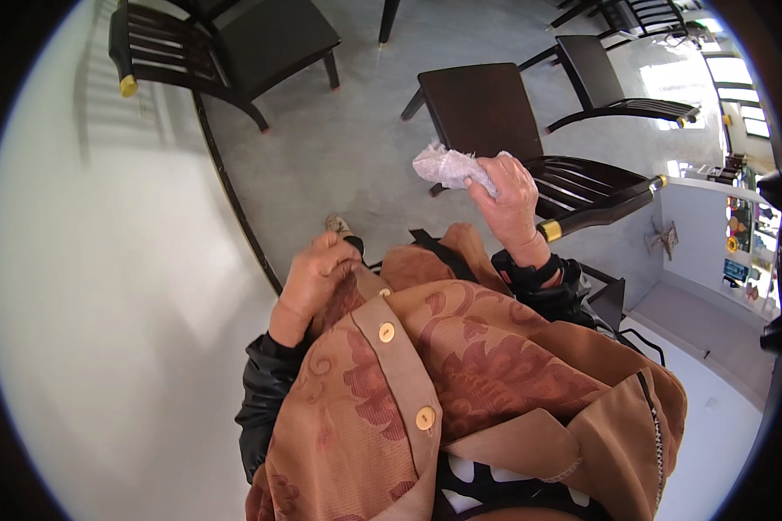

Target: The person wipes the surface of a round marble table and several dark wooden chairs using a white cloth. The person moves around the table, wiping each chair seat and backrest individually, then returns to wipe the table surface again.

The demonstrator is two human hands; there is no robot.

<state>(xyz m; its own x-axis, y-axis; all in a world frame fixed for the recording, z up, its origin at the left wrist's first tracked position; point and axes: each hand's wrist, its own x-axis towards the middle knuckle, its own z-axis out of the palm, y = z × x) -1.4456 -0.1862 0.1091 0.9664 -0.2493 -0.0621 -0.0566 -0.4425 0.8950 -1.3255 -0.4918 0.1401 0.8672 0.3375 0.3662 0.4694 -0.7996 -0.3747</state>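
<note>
My right hand (507, 195) grips a crumpled pale pinkish-white cloth (444, 167). The cloth's loose end points left, above the floor and near the dark wooden seat (485, 107) of a chair. That chair's slatted backrest (580, 185) curves just right of my right hand, with a brass-coloured cap on its post end. Lower left, my left hand (319, 277) has its fingers closed on the front edge of a brown buttoned shirt (358, 384) with a reddish floral pattern, which I wear. Its fingertips are partly hidden by the hand itself.
A second slatted chair (274, 45) stands upper left against a white wall (104, 260). Another dark chair (590, 71) is at the upper right. Grey floor (313, 156) lies between them. On the right are a low white partition (704, 241) and shelved items (743, 260). A shoe (339, 226) shows below.
</note>
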